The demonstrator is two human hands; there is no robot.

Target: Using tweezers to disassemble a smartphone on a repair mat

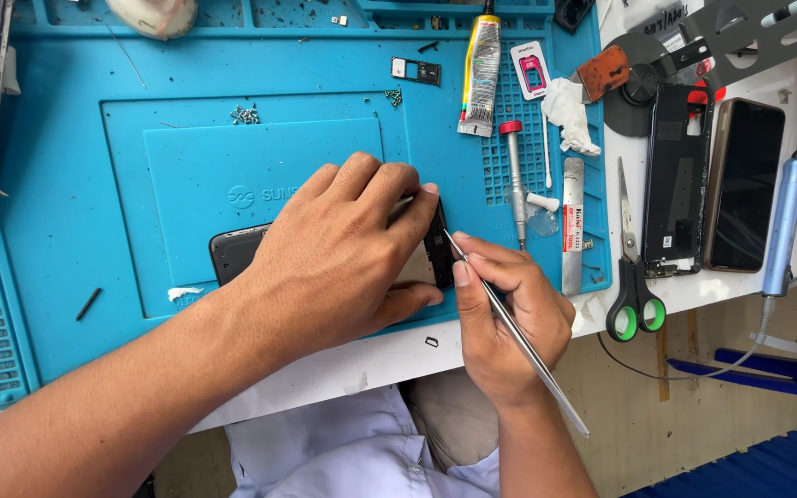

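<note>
From the head camera, the left hand (343, 254) lies flat over an opened dark phone (237, 251), fingers spread and curled over its far edge, pressing it down on the blue work mat (66, 166). The phone sits near the mat's front edge, just short of the white table edge (389, 355). The right hand (505, 309) pinches thin metal tweezers (518, 337) between thumb and fingers, their tip touching the phone's right end. Room to the right is tight: a red-capped screwdriver (514, 175), a metal pry tool (572, 226) and green-handled scissors (634, 277) lie just beside. Left of the phone the mat is more open, with a cluster of screws (244, 114) farther back. A glue tube (481, 69) and two phones (712, 184) lie beyond.
</note>
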